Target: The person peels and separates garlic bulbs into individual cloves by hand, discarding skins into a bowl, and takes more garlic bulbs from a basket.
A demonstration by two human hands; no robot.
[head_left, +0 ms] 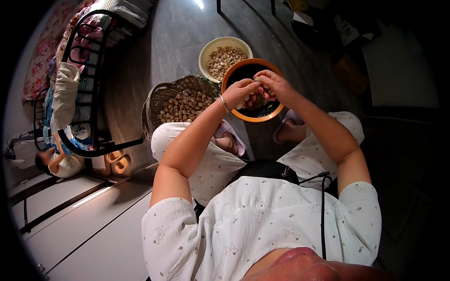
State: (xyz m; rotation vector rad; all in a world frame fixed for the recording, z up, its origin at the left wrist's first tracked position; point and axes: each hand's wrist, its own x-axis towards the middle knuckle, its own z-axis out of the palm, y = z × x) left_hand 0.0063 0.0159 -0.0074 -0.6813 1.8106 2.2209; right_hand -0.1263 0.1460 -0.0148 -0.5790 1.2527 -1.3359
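Both my hands meet above an orange-rimmed basin (227, 70) with a dark inside. My left hand (242, 93), with a bracelet on its wrist, has its fingers curled round something small and pale. My right hand (274, 87) pinches at a small pale-brown piece between the two hands, which looks like a bulb or clove. Behind the basin, to the left, a cream bowl (204, 58) holds many small pale pieces. Left of the basin, a woven basket (152, 105) is filled with brownish round bulbs (185, 105).
A black metal bed frame (96, 93) with bedding stands at the left. Another person (65, 164) is beside it. Tan slippers (122, 165) lie on the floor near the bed. My knees and slippered feet are close around the basin. Dark objects stand at the upper right.
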